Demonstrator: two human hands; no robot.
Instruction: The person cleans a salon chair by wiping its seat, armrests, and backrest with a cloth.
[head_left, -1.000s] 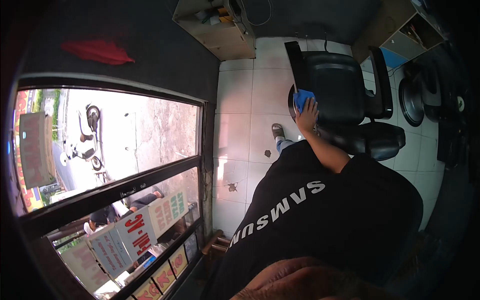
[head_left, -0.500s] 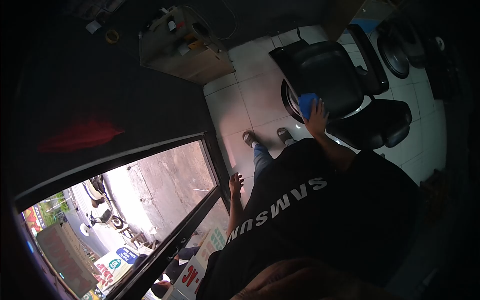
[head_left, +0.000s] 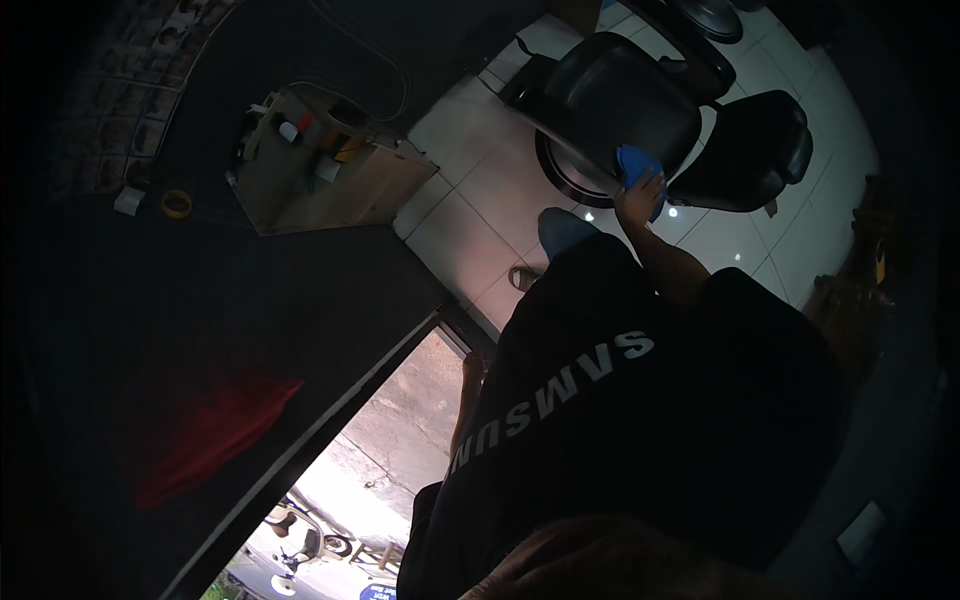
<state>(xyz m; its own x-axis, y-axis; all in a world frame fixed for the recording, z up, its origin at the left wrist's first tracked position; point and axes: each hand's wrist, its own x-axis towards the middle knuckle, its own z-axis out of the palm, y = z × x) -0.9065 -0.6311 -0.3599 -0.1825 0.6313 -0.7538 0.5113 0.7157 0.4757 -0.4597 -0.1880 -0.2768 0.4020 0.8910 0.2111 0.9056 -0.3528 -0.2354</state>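
My right hand (head_left: 637,200) holds a blue cloth (head_left: 638,161) against the near side of a black padded salon chair (head_left: 625,95), by the armrest and the corner of the seat. Its fingers lie over the cloth, which is partly bunched under them. The chair's backrest (head_left: 745,155) reaches out to the right, and its round base (head_left: 570,170) shows below the seat. My left hand (head_left: 474,366) hangs low at my left side, close to the door frame. It is small and dark there, and its fingers do not show clearly.
A wooden cabinet (head_left: 335,180) with small items on top stands against the dark wall. A glass door or window (head_left: 400,420) at the lower left shows the pavement and a parked motorbike (head_left: 300,535). White floor tiles (head_left: 480,230) surround the chair.
My view has turned and I have stepped toward the chair. My right hand has shifted with the cloth along the chair's near side. My left hand stays low by my side.
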